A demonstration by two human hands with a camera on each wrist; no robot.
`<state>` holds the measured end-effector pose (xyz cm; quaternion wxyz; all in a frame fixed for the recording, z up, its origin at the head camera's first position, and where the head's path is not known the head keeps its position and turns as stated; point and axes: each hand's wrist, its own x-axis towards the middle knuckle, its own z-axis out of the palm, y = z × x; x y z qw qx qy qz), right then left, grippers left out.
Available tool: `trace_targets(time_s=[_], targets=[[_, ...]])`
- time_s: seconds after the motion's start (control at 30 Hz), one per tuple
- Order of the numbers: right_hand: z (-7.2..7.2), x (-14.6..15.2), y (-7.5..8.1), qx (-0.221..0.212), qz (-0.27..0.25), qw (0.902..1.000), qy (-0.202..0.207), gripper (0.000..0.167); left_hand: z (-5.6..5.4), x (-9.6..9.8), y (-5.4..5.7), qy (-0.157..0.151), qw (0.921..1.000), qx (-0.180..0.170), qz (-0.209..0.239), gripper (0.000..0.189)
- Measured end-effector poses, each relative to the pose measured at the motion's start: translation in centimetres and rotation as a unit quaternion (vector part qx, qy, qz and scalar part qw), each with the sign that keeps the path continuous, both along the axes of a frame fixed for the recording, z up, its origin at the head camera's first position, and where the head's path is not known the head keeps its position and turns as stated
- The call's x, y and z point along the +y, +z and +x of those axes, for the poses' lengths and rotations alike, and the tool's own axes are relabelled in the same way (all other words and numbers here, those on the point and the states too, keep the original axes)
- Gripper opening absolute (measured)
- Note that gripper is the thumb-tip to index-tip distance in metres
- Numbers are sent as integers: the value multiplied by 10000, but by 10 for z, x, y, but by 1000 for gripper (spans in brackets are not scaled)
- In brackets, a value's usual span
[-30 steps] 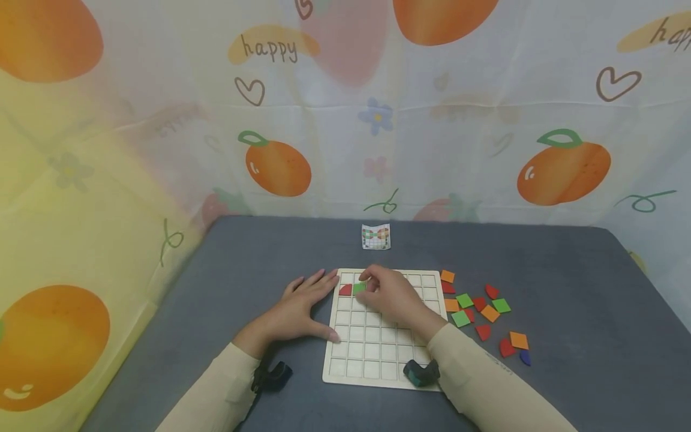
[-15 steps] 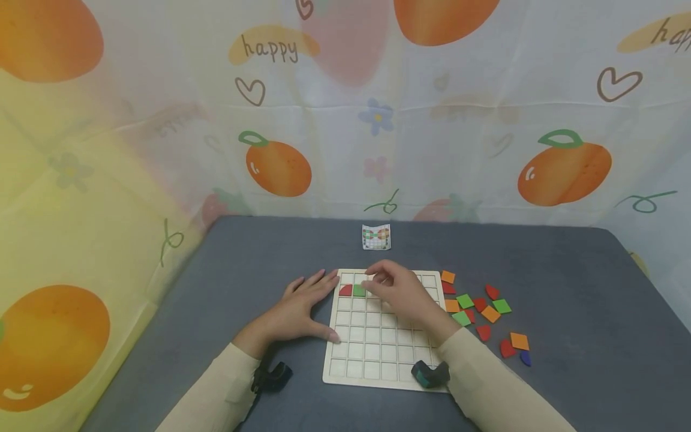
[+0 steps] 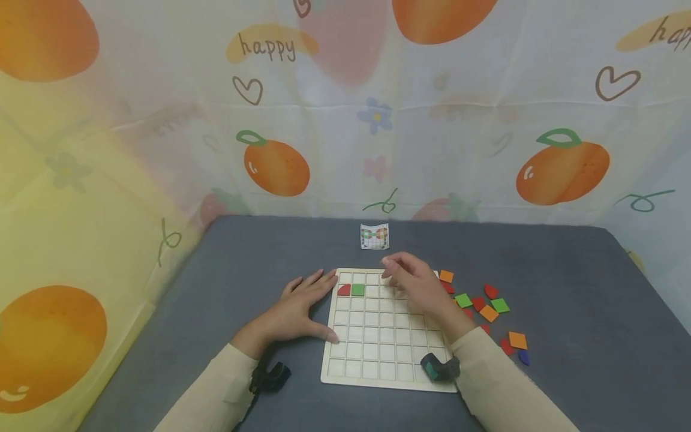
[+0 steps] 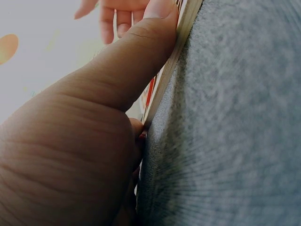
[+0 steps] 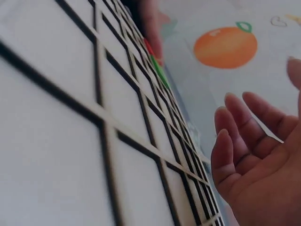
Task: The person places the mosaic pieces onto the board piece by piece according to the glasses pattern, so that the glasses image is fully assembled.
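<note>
Spreading its fingers, the left hand (image 3: pixel 299 306) touched the left edge of the board (image 3: pixel 356 351) on the table (image 3: pixel 270 246). A red tile (image 3: pixel 344 291) and a green tile (image 3: pixel 358 290) sat side by side in its second-farthest row. The right hand (image 3: pixel 421 289) hovered above, fingers loosely bent. Beyond lay a card (image 3: pixel 375 238).

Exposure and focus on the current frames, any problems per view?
Head: fairly even light, print on the card too small to read; left wrist: left hand shadowed against a washed-out backdrop; right wrist: nearest part of the board looks out of focus.
</note>
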<state>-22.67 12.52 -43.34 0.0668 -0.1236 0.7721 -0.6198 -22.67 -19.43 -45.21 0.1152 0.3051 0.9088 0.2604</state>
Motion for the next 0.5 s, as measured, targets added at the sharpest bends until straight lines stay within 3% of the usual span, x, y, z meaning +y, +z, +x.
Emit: trace_targets(time_s=[0.2, 0.5], targets=[[-3, 16, 8, -128, -457, 9988, -134, 62, 0, -1, 0, 9, 10000, 9, -9, 128], [-4, 48, 21, -121, -388, 9979, -505, 69, 1, 0, 2, 9, 10000, -9, 44, 127]])
